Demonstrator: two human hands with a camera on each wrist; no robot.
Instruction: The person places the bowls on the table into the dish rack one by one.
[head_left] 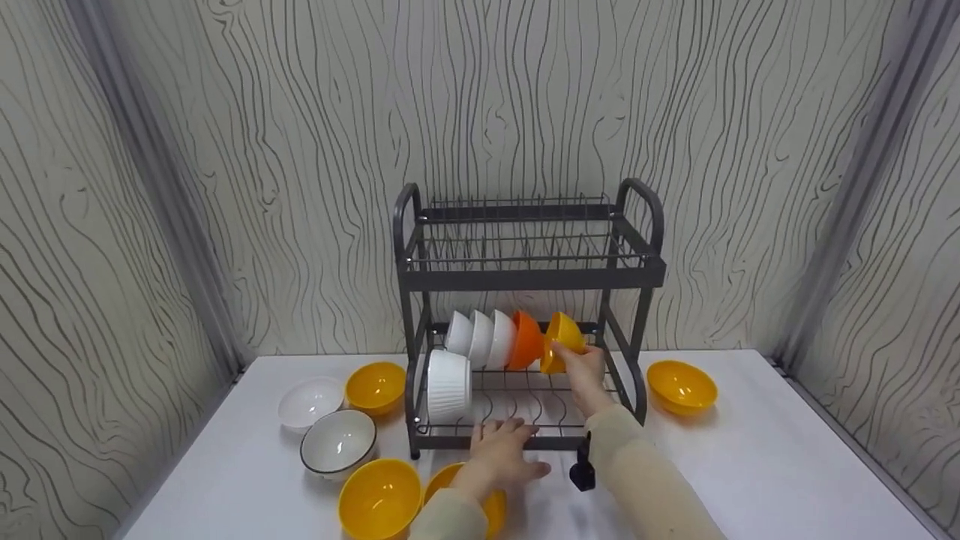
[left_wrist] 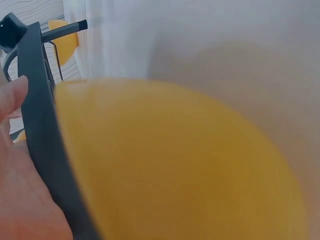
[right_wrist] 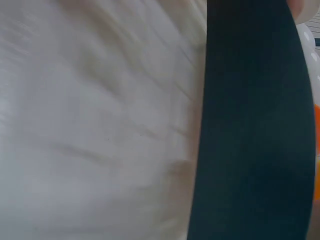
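In the head view my right hand [head_left: 586, 375] pinches a yellow bowl [head_left: 564, 341] by its rim, tilted on edge in the back row of the rack's lower tier. Left of it, an orange bowl [head_left: 526, 341] and three white bowls [head_left: 501, 339] stand on edge in a row. A ribbed white bowl [head_left: 448, 386] stands on its side at the front left of that tier. My left hand [head_left: 501, 456] spreads its fingers at the rack's front rail [head_left: 551, 443], holding nothing. Below it, partly hidden by the forearm, is another yellow bowl [head_left: 493, 514].
The dark two-tier dish rack [head_left: 534, 279] stands on the white table [head_left: 757, 465]. To its left are a white bowl [head_left: 309, 403], a yellow bowl [head_left: 376, 386], a black-rimmed bowl [head_left: 339, 442] and another yellow bowl [head_left: 380, 501]. One yellow bowl [head_left: 681, 386] sits to the right.
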